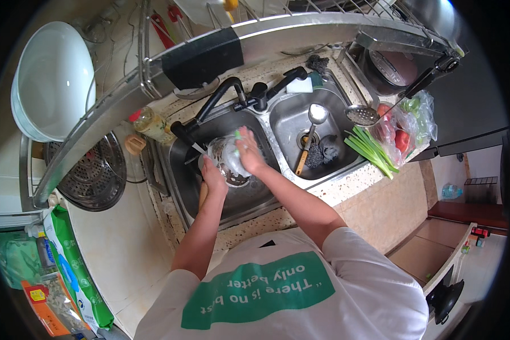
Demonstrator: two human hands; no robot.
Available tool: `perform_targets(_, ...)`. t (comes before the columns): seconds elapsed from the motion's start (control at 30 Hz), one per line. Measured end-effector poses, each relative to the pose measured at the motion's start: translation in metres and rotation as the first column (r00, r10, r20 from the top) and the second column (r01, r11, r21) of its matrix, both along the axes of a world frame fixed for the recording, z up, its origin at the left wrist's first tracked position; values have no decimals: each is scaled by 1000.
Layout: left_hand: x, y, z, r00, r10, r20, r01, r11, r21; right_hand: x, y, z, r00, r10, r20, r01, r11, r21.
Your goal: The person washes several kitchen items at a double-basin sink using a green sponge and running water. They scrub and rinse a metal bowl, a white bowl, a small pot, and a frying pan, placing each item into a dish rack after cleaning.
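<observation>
In the left basin of a stainless steel sink (242, 214), my left hand (213, 175) grips the near left edge of a glass-like round vessel or lid (226, 155); its exact kind is unclear. My right hand (250, 152) lies against its right side, fingers extended, with a bit of green showing by the fingertips. Water from the black faucet (221, 95) runs down beside the left hand. Under the vessel, the bottom of the basin is partly hidden. The right basin holds a ladle (317, 115) with a wooden handle and dark scouring pads (314, 156).
Spring onions (370, 149) and bagged tomatoes (401, 140) lie right of the sink. A skimmer (362, 115) hangs above them. An oil bottle (151, 123) stands on the left. A metal rack (280, 26) crosses overhead, and a perforated steamer tray (89, 174) leans at left.
</observation>
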State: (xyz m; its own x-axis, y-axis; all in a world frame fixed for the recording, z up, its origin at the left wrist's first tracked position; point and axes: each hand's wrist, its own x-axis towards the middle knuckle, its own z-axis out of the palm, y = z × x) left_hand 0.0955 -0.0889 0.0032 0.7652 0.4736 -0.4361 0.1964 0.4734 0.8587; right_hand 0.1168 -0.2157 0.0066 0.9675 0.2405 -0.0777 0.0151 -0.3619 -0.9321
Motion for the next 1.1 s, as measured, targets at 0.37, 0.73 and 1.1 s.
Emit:
perform_targets(0.37, 42, 48, -6, 999, 30, -37, -22, 980, 200, 7, 12, -12, 997, 18, -79, 7, 952, 305)
perform_targets(0.73, 57, 29, -13, 987, 155, -40, -127, 909, 397, -47, 38, -58, 947, -125, -296, 201, 950, 241)
perform_targets(1.1, 53, 49, 43, 934, -161, -319, 147, 987, -68, -30, 19, -3, 937, -34, 348, 42, 999, -16)
